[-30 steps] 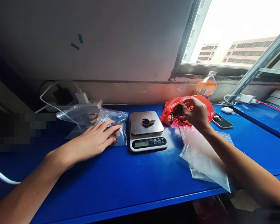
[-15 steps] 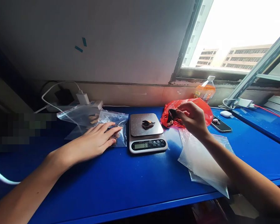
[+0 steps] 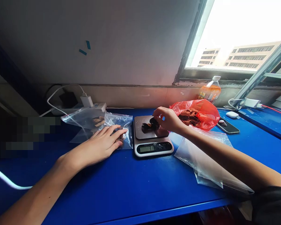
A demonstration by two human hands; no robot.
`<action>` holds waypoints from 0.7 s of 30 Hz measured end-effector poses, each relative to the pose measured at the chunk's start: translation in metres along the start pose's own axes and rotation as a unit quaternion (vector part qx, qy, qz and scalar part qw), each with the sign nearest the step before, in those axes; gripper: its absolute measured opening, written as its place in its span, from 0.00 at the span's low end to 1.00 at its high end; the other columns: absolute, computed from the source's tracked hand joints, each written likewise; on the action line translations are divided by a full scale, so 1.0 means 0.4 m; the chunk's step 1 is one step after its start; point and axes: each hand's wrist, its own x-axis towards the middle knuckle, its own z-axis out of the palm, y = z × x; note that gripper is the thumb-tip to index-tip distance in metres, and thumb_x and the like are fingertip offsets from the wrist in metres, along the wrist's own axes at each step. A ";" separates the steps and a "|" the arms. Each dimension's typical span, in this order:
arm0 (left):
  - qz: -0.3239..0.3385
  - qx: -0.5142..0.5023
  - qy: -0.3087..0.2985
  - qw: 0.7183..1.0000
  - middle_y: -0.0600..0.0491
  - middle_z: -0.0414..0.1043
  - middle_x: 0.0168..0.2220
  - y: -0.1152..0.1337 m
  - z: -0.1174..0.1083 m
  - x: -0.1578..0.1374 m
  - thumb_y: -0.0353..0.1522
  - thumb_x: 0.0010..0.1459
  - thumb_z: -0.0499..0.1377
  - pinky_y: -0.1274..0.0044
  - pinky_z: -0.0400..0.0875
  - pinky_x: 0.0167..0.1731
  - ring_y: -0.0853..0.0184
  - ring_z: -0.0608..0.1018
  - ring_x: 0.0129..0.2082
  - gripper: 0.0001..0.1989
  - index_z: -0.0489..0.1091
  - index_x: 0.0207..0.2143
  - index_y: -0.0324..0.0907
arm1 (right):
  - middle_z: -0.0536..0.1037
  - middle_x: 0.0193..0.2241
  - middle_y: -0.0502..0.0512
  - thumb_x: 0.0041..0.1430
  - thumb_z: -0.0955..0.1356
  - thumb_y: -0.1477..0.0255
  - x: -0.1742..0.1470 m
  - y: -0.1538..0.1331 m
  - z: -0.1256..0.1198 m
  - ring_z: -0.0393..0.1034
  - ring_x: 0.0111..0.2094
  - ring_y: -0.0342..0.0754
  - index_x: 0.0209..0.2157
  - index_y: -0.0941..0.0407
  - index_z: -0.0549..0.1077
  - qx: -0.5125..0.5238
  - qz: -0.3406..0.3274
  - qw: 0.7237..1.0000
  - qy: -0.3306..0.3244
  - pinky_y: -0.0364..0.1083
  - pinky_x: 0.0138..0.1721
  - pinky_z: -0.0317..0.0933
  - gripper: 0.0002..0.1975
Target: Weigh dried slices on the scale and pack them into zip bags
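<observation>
Right of the scale [image 3: 140, 132] a red bag [image 3: 210, 115] gapes, seemingly for easy reach, while over the scale the right hand [image 3: 166, 119] pinches a dark piece [image 3: 154, 121] and, left of it, the left hand [image 3: 101, 142], fingers loosely apart, rests on a clear bag [image 3: 129, 139], perhaps steadying it.

Looks like a dormitory or home room, judging by a power strip [image 3: 99, 107] and drink bottle [image 3: 210, 92] along the back edge of the blue tabletop [image 3: 112, 187].

Grey wall [image 3: 131, 40] in shadow, bright window [image 3: 236, 31] at right, pale buildings [image 3: 250, 56] outside, blue tabletop [image 3: 103, 187] below.
</observation>
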 end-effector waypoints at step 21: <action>-0.062 0.042 0.026 0.997 0.53 0.58 0.67 -0.031 0.008 0.012 0.44 0.66 0.44 0.47 0.41 0.63 0.49 0.50 0.70 0.26 0.56 0.66 0.60 | 0.80 0.31 0.54 0.60 0.69 0.62 -0.190 0.050 -0.335 0.73 0.29 0.47 0.34 0.49 0.78 -0.182 0.049 0.972 0.144 0.47 0.32 0.66 0.07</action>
